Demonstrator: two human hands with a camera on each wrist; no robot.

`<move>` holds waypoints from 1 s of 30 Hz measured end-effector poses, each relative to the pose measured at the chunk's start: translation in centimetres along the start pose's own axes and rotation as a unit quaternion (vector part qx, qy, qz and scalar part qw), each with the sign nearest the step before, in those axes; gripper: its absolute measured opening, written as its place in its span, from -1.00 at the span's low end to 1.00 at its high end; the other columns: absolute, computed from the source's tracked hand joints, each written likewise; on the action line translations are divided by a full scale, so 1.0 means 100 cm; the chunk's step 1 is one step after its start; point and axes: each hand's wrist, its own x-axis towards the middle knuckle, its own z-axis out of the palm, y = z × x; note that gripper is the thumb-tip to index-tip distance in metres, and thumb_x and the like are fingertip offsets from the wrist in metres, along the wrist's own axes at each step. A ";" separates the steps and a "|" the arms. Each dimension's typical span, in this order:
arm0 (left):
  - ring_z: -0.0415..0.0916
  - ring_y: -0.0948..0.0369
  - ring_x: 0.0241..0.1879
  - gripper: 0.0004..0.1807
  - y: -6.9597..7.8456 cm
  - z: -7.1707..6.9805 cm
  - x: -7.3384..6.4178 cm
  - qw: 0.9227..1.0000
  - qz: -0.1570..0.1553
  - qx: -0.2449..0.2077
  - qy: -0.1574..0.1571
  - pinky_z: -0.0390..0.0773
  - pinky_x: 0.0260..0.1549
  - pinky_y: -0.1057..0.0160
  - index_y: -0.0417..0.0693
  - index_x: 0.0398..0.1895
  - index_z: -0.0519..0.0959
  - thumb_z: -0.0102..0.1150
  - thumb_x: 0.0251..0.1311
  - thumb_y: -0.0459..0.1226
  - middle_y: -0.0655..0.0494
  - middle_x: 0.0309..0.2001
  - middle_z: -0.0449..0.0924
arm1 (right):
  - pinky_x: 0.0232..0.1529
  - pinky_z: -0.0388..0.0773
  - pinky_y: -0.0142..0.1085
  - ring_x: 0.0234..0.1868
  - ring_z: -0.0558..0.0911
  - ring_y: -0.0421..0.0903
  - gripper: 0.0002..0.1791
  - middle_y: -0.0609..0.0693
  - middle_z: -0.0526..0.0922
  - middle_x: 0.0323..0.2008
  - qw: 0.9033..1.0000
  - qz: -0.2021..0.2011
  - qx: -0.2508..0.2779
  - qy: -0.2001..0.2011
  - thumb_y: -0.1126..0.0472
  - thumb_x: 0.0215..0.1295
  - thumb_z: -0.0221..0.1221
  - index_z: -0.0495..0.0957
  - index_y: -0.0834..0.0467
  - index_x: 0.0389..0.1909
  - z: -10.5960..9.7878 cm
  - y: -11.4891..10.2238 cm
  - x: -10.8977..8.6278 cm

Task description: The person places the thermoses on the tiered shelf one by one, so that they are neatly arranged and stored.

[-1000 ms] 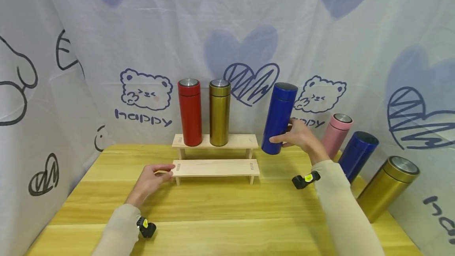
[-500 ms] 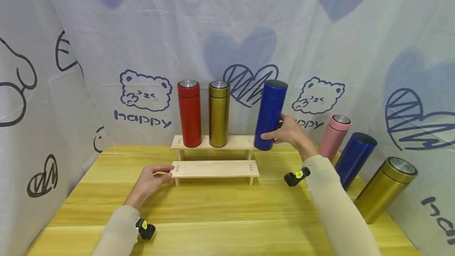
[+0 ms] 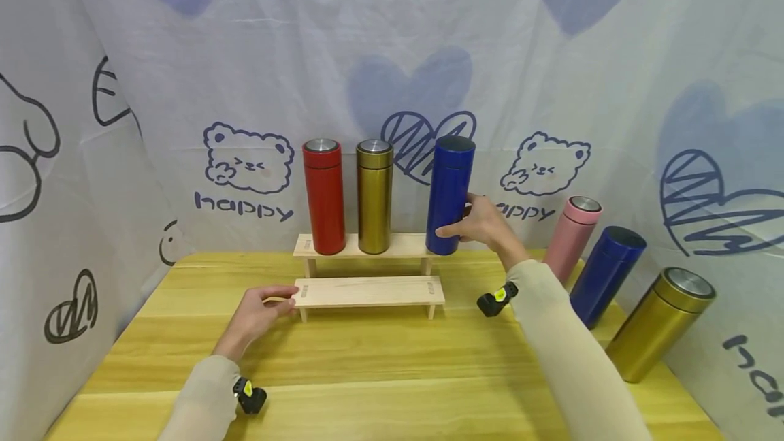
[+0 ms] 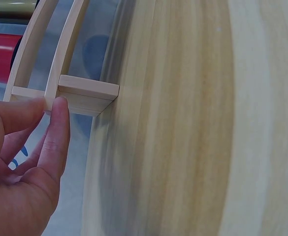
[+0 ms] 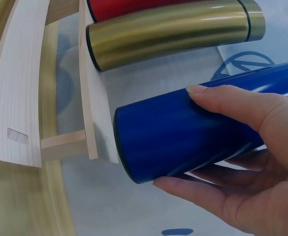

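My right hand (image 3: 484, 223) grips a blue thermos bottle (image 3: 450, 189) near its base, thumb on one side and fingers on the other. The bottle is nearly upright at the right end of the upper tier of a two-tier wooden shelf (image 3: 367, 291); whether its base touches the board I cannot tell. In the right wrist view the blue bottle's base (image 5: 129, 142) is close to the board's end. My left hand (image 3: 262, 315) pinches the lower tier's left end between thumb and finger, as the left wrist view shows. A red thermos (image 3: 325, 199) and a gold thermos (image 3: 374, 199) stand on the upper tier.
To the right of my right forearm stand a pink thermos (image 3: 569, 240), a second blue thermos (image 3: 606, 278) and a second gold thermos (image 3: 658, 325). The shelf is on a wooden table (image 3: 367, 373). A printed white cloth (image 3: 275, 73) hangs behind and at both sides.
My right hand has carried the blue thermos leftward, from beside the shelf to over the upper tier's right end, and the bottle has become more upright. My left hand keeps its place.
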 end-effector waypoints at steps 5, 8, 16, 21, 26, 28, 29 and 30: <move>0.76 0.12 -0.08 -0.63 -0.002 0.000 0.000 1.000 0.001 -0.002 -0.001 0.68 -0.02 0.26 -0.27 0.25 0.61 0.18 0.42 -0.39 -0.32 0.28 0.57 | 0.18 0.66 0.08 0.28 0.60 0.28 0.12 0.34 0.49 0.36 1.000 -0.009 0.004 -0.001 0.15 0.10 0.53 0.09 0.26 0.59 0.006 -0.003 0.005; 0.76 0.11 -0.08 -0.63 -0.002 0.000 0.000 1.000 0.001 -0.003 -0.001 0.68 0.00 0.23 -0.26 0.25 0.61 0.18 0.42 -0.40 -0.32 0.29 0.57 | 0.14 0.68 0.06 0.26 0.61 0.28 0.10 0.34 0.51 0.33 1.000 -0.015 0.009 0.004 0.17 0.09 0.53 0.11 0.26 0.58 0.010 -0.004 0.007; 0.75 0.10 -0.07 -0.63 -0.002 0.000 0.001 1.000 0.001 0.000 0.000 0.69 0.07 0.11 -0.25 0.26 0.61 0.19 0.43 -0.38 -0.32 0.29 0.57 | 0.15 0.67 0.10 0.26 0.61 0.29 0.07 0.36 0.53 0.31 0.999 -0.028 0.029 0.015 0.19 0.08 0.53 0.16 0.29 0.55 0.019 -0.006 0.014; 0.75 0.10 -0.08 -0.63 -0.002 0.000 0.001 1.000 0.001 0.000 0.001 0.68 0.08 0.09 -0.24 0.25 0.62 0.19 0.43 -0.38 -0.31 0.28 0.58 | 0.13 0.68 0.08 0.25 0.61 0.27 0.03 0.35 0.55 0.28 0.999 -0.029 0.041 0.021 0.19 0.07 0.53 0.20 0.30 0.52 0.025 -0.005 0.020; 0.76 0.11 -0.09 -0.64 -0.002 0.000 0.003 1.000 0.000 0.001 0.003 0.68 0.00 0.21 -0.24 0.24 0.62 0.20 0.42 -0.37 -0.30 0.27 0.59 | 0.12 0.68 0.09 0.25 0.61 0.26 0.02 0.35 0.56 0.27 0.998 -0.033 0.054 0.025 0.22 0.07 0.53 0.21 0.29 0.52 0.029 -0.005 0.024; 0.76 0.11 -0.10 -0.64 -0.003 0.000 0.003 1.000 0.000 0.001 0.003 0.68 -0.02 0.26 -0.24 0.24 0.62 0.21 0.41 -0.37 -0.30 0.27 0.59 | 0.12 0.68 0.10 0.25 0.61 0.27 0.02 0.36 0.57 0.26 0.997 -0.037 0.058 0.025 0.23 0.07 0.53 0.22 0.30 0.52 0.031 -0.006 0.025; 0.76 0.11 -0.09 -0.64 -0.003 0.000 0.003 1.000 0.000 0.001 0.002 0.67 -0.03 0.28 -0.24 0.24 0.62 0.21 0.41 -0.37 -0.30 0.27 0.59 | 0.12 0.68 0.10 0.25 0.62 0.27 0.01 0.36 0.57 0.26 0.997 -0.038 0.060 0.025 0.23 0.06 0.53 0.23 0.30 0.51 0.032 -0.006 0.025; 0.76 0.10 -0.09 -0.63 -0.003 0.000 0.003 1.000 0.000 0.000 0.003 0.67 -0.04 0.29 -0.24 0.24 0.62 0.21 0.41 -0.38 -0.30 0.27 0.59 | 0.12 0.68 0.10 0.25 0.62 0.27 0.00 0.36 0.58 0.25 0.997 -0.040 0.060 0.024 0.23 0.06 0.53 0.24 0.30 0.51 0.033 -0.007 0.026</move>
